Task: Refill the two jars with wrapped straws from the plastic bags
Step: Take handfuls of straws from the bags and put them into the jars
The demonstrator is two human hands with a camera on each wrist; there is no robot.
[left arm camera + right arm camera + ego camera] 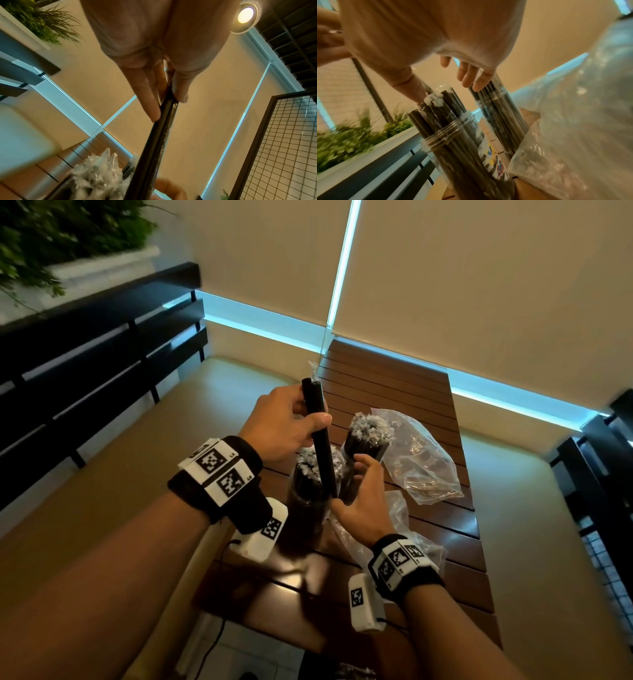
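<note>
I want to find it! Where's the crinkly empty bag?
Head view: the crumpled clear plastic bag lies on the brown slatted table, right of the two straw-filled jars.

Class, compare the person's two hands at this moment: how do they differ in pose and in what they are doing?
The left hand is raised and grips a few wrapped black straws between thumb and fingers; the right hand sits lower and grips nothing. The left hand's fingers are curled around the straws; the right hand's are spread open by the two jars. Both wear black wristbands with printed markers.
</note>
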